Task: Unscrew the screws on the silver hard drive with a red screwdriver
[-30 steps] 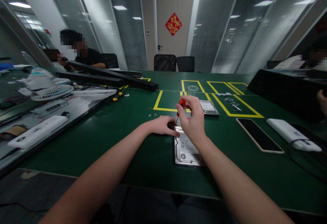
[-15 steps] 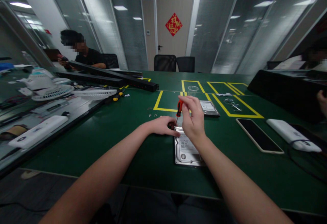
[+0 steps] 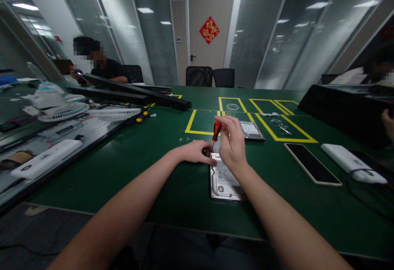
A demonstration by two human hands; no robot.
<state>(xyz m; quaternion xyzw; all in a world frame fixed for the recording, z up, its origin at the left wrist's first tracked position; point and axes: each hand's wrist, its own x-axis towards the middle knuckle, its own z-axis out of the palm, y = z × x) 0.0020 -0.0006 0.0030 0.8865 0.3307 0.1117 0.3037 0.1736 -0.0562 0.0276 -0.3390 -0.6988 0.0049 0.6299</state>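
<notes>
A green table (image 3: 160, 196) is supporting the near hard drive (image 3: 224, 178). At the drive's far-left corner, the left hand (image 3: 196, 151) is curving, thumb touching; its fingers' grip I cannot tell. Over the drive, the right hand (image 3: 233, 145) is closely gripping a tilted screwdriver (image 3: 217, 131).

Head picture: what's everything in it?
Table: one, green, centre
Hard drives: two, silver, tabletop
Screwdriver: one, red-black, at nearer drive
Phone: one, black, right
Long devices: two, white, both sides
Cup: one, clear, middle
Bits: several, pale, middle
Tape: several, yellow, tabletop
Fan parts: several, white, left
Bars: several, black, left
Door: one, tan, back
Chairs: several, black, back
People: at least two, dark and pale clothes, sides
Left grip: one, bare, on drive
Right grip: one, bare, on screwdriver
</notes>
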